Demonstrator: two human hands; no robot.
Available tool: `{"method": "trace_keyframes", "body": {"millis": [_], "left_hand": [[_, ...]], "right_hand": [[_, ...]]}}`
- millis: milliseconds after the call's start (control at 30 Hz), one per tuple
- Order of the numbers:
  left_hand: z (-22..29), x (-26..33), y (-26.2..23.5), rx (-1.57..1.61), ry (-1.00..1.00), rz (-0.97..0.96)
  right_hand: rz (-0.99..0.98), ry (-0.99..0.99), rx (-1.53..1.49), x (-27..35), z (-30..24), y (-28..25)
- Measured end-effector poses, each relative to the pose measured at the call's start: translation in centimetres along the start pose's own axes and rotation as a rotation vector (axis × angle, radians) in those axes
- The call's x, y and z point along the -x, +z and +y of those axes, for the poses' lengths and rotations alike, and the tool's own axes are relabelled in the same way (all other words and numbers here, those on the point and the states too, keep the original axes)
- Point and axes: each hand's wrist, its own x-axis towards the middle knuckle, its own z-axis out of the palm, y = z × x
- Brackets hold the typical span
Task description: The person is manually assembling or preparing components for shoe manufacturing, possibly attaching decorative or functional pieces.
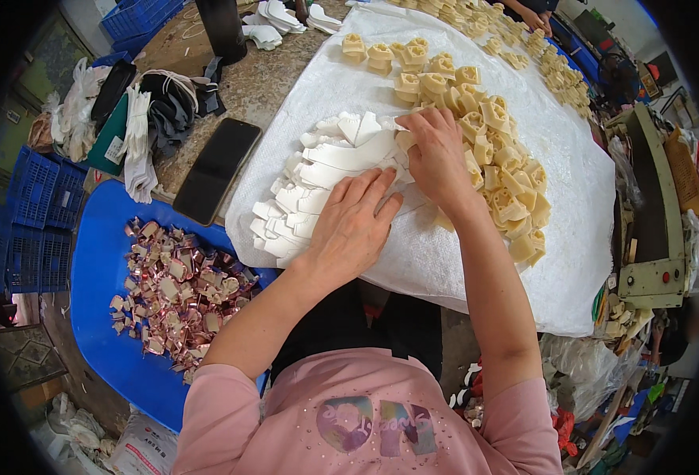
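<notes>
My left hand [353, 218] lies with its fingers stretched out over a bed of white curved plastic pieces [295, 202], touching the ones nearest the middle. Close beside it, my right hand [438, 154] has its fingers bent down around a small cream plastic part [405, 141] at the right edge of the white pieces. The fingers partly hide this part. To the right of that hand spreads a heap of cream hollow plastic parts [498, 158]. Everything here rests on a white woven sheet [571, 261] over the table.
At the left stands a blue tub [100, 317] holding shiny pinkish-copper parts [175, 289]. A black phone [218, 170] lies on the table beside gloves [137, 142] and a dark cup [223, 32]. Another person's hand [533, 20] shows at the far side, near more cream parts [559, 75].
</notes>
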Motion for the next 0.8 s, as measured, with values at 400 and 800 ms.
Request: {"method": "trace_keyframes", "body": {"millis": [400, 800], "left_hand": [[-0.3, 0.1, -0.1, -0.062, 0.030, -0.056], [0.6, 0.6, -1.5, 0.058, 0.011, -0.047]], "right_hand": [[0.037, -0.061, 0.159, -1.1, -2.8, -1.2], [0.326, 0.305, -1.617, 1.2, -5.1, -8.7]]}}
